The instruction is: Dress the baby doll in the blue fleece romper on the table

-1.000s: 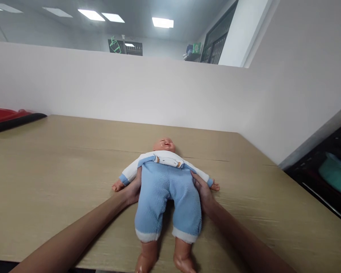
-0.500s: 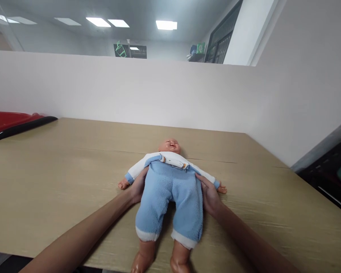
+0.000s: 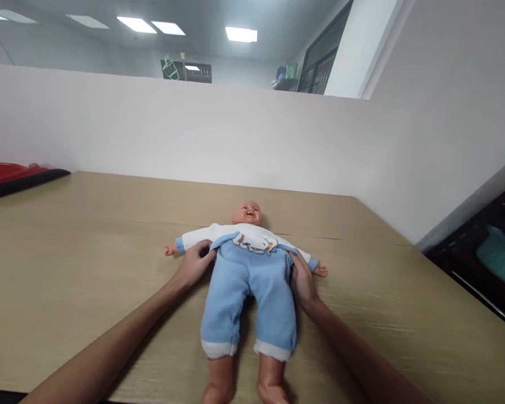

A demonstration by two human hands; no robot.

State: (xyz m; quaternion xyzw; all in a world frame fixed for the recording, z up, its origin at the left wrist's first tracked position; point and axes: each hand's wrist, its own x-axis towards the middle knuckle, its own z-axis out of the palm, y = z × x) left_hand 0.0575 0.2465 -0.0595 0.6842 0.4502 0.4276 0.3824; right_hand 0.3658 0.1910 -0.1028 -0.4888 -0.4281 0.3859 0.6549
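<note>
A baby doll (image 3: 247, 213) lies on its back on the table, feet toward me. It wears blue fleece trousers (image 3: 249, 275) with white cuffs and a white-and-blue top (image 3: 223, 231) with an animal face printed on its front. At the doll's waist on the left, my left hand (image 3: 194, 264) is closed, pinching the hem of the top between thumb and fingers. My right hand (image 3: 303, 280) grips the hem at the opposite side, its thumb on the cloth and its other fingers partly hidden beside the trousers.
The wooden table (image 3: 109, 247) meets a white wall (image 3: 193, 134) at the back. A red object with a black edge (image 3: 8, 177) stands at the far left. At the right, beyond the table edge, a dark rack holds a teal item (image 3: 503, 255).
My left hand has come up from beside the trousers to the hem. The top lies lower and flatter, showing more of its print. The doll's arm on the left has swung upward.
</note>
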